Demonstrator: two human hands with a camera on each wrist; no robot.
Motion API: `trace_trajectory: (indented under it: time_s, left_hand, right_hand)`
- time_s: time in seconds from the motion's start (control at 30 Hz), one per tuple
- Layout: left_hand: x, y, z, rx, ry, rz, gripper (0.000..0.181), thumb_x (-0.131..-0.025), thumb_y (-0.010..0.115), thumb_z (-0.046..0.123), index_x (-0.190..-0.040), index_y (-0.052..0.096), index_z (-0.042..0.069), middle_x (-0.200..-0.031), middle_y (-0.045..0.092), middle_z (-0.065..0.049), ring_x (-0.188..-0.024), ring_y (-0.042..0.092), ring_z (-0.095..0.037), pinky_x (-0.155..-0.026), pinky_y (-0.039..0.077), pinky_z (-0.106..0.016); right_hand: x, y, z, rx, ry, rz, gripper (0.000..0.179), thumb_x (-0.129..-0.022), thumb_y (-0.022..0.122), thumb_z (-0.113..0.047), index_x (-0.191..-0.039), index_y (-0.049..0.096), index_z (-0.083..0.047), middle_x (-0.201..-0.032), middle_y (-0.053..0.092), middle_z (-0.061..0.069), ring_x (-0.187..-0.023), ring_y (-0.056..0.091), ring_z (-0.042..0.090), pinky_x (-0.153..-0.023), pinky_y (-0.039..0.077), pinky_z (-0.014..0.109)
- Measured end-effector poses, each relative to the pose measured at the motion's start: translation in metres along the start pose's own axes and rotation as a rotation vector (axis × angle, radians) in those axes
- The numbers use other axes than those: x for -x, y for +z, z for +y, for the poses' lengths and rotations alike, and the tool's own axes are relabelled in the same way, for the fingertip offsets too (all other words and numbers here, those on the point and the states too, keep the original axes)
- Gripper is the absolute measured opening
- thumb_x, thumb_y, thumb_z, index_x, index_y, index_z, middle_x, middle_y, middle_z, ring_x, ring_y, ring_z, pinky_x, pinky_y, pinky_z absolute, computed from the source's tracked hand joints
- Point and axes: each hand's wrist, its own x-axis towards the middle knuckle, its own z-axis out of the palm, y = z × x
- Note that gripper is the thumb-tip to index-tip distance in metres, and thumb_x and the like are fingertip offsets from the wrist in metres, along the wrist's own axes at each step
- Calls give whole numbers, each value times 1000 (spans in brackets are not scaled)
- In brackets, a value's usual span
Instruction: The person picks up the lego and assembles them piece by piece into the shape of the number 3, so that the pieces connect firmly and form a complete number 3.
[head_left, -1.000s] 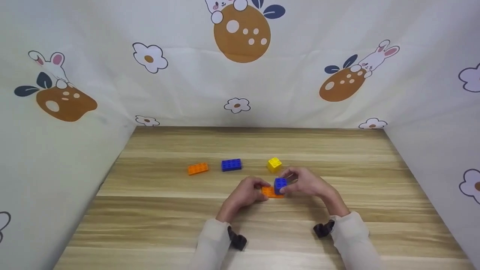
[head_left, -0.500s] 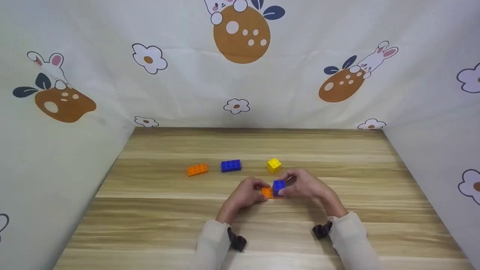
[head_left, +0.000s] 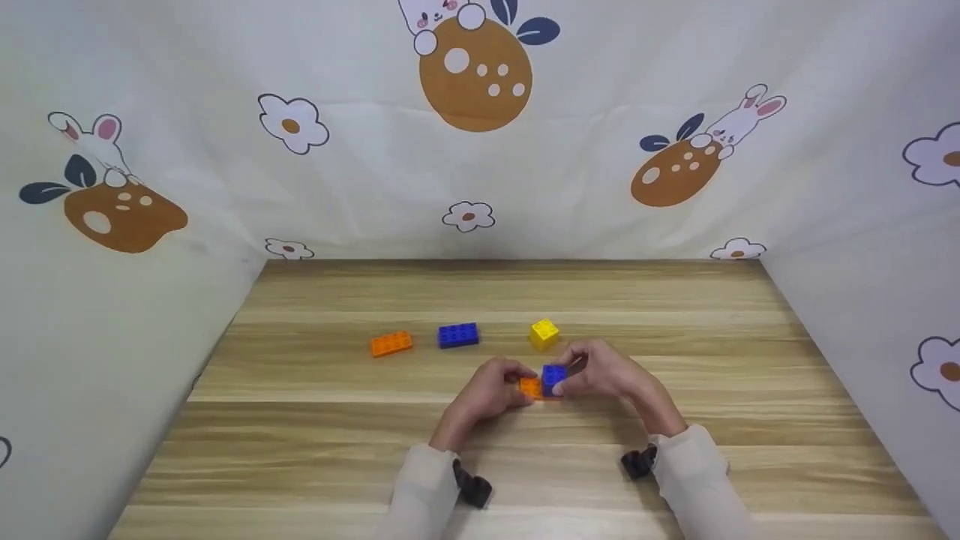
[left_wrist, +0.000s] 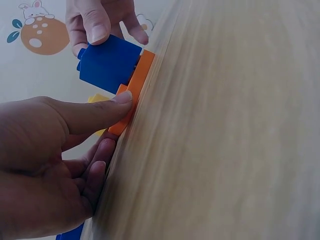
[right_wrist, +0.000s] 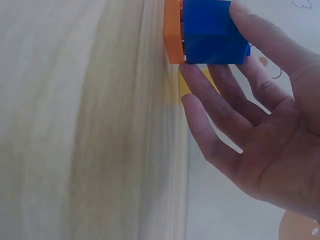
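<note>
My left hand pinches a flat orange building brick by its near end, thumb on one long side, and the brick lies on the table. Over its right part my right hand holds a square blue building brick between thumb and fingers. In the right wrist view a narrow gap with studs showing runs between the blue brick and the orange one. The left wrist view has the blue brick sitting slightly askew to the orange one. Two lower fingers of my right hand are spread away from the bricks.
Behind the hands, a yellow square brick stands on the wooden table. Farther left lie a long blue brick and another flat orange brick. Printed cloth walls enclose the table at the back and sides.
My right hand has brought the blue brick slightly down and left onto the orange brick, covering more of it. The left hand keeps its grip, and the whole head view has shifted slightly.
</note>
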Motion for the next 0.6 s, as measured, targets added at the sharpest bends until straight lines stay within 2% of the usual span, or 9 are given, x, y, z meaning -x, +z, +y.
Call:
trace_trajectory:
  time_s: [0.27,0.6]
  left_hand:
    - [2,1,-2,-5,28,8,29,-83,79,5,-112,75,7,-111,73,-7,-94,58,-15,-92,53,-38]
    - [1,2,0,-11,21,11,28,-85,78,6,-113,75,9,-111,72,-6,-94,58,-16,-91,53,-38]
  right_hand:
    - [-3,2,-2,31,37,-5,31,-74,89,-16,-99,74,-7,-104,74,10,-92,67,19,-86,58,35]
    - [-5,-2,-2,57,-4,-41,31,-75,89,-17,-100,72,-6,-105,74,11,-93,68,19,-87,59,37]
